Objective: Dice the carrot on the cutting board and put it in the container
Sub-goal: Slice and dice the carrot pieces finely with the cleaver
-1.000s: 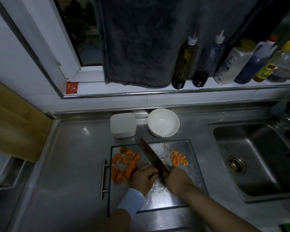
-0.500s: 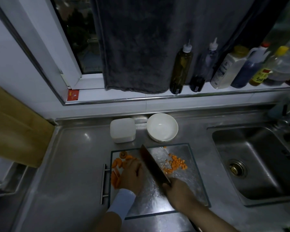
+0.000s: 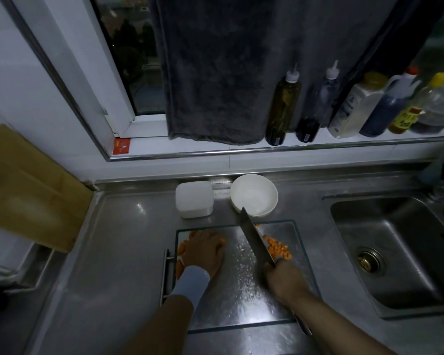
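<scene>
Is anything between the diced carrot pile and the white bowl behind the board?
Only the knife in the right hand: its blade lies left of the diced carrot pile, tip crossing the near rim of the white bowl. Otherwise bare cutting board.

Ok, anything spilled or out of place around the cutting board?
Nothing stands out. Orange carrot chunks lie under the left hand, and the diced carrot pile sits right of the steel cleaver in the right hand, all on the clear textured cutting board. None on the steel counter.

Dim steel counter [image 3: 118, 252] and sink [image 3: 408, 239] lie below a dark window [image 3: 128, 60], hung with perhaps a grey towel [image 3: 215, 73].
</scene>
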Demonstrator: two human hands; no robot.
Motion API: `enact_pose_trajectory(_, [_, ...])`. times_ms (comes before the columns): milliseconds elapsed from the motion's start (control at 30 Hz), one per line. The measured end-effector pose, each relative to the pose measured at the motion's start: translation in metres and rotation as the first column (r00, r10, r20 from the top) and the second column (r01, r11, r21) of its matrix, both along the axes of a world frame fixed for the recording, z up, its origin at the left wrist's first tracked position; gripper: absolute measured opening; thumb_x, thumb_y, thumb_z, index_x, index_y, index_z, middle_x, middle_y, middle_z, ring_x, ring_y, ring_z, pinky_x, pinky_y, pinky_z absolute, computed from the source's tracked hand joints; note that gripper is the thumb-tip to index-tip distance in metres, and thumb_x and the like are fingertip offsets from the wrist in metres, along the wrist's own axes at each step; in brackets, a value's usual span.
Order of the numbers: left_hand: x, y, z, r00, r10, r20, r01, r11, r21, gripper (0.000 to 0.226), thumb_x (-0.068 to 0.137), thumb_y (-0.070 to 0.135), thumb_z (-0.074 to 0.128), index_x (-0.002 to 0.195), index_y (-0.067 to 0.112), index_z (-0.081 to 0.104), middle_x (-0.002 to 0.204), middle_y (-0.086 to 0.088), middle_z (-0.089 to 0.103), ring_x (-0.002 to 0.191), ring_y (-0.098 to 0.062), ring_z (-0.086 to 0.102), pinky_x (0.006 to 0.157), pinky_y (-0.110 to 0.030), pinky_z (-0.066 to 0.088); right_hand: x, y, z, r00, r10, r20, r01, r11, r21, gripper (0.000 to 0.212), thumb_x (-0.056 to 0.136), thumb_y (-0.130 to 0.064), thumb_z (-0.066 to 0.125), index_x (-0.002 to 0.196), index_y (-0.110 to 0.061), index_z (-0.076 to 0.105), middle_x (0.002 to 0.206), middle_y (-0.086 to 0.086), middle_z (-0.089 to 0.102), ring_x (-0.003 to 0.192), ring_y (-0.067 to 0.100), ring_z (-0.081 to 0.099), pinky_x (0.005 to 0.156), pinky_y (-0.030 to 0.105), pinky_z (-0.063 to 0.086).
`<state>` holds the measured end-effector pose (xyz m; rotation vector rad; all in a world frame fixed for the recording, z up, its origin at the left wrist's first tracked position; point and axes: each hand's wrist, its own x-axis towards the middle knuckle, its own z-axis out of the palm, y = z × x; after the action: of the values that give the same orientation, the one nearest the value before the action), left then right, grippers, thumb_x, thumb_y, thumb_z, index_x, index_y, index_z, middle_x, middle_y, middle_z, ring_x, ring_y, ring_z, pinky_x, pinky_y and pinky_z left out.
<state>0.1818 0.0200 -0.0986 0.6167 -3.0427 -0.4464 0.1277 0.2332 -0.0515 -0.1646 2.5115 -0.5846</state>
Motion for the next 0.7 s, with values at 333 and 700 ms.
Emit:
enact_pose_trajectory(333, [-0.014, 0.026, 0.002, 0.986, -0.142, 0.084, 0.144, 0.989, -0.018, 0.025, 0.089, 0.040, 0.047, 0.105, 0.035, 0.065, 0.113, 0.007, 0.063, 0.107, -0.018, 0.052, 0.094, -0.034, 0.041, 0.009, 0.005, -0.005, 0.997, 0.073, 0.004, -0.073, 0.997, -0.006, 0.033, 0.098, -0.043, 0.046, 0.108, -0.015, 0.062, 0.109, 0.008, 0.068, 0.102, 0.025, 0.063, 0.082, 0.029, 0.047])
enact_pose_trajectory(700, [0.016, 0.055, 0.005, 0.999, -0.003, -0.037, 0.008, 0.992, 0.129, 0.040, 0.083, 0.052, 0.051, 0.119, 0.036, 0.054, 0.108, 0.009, 0.063, 0.101, -0.015, 0.056, 0.086, -0.028, 0.046, 0.002, 0.010, -0.009, 0.996, 0.079, 0.035, -0.076, 0.995, -0.065, 0.028, 0.098, -0.039, 0.049, 0.105, -0.017, 0.064, 0.105, 0.007, 0.069, 0.096, 0.023, 0.064, 0.075, 0.026, 0.041])
